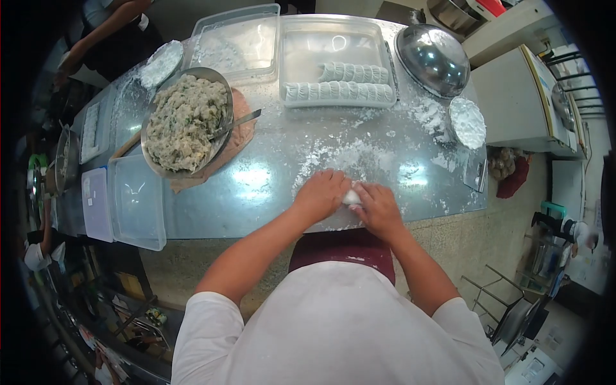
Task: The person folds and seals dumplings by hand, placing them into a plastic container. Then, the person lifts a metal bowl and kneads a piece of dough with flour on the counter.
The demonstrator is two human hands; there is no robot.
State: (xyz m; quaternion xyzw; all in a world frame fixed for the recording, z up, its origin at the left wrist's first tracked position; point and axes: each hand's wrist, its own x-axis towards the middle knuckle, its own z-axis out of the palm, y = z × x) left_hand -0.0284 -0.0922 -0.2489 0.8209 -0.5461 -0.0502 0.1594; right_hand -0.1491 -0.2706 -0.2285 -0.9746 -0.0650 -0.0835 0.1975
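Near the front edge of the floured metal table [269, 138], my left hand [323, 194] and my right hand [378, 206] meet around a small white piece of dough [351, 197]. The fingers of both hands are curled in and closed on it from either side. A large bowl of chopped filling [186, 122] with a metal spoon [239, 122] in it stands to the left on brown paper. Beyond my hands, a clear plastic tray [330, 51] holds rows of white pleated dumplings [340, 92].
An empty-looking clear tray [234, 45] lies at the back. Plates of flour [467, 122] [162, 64] flank the table. A steel dome [433, 59] sits at the back right, plastic lids [136, 202] at the left edge. A person [109, 32] stands at the back left.
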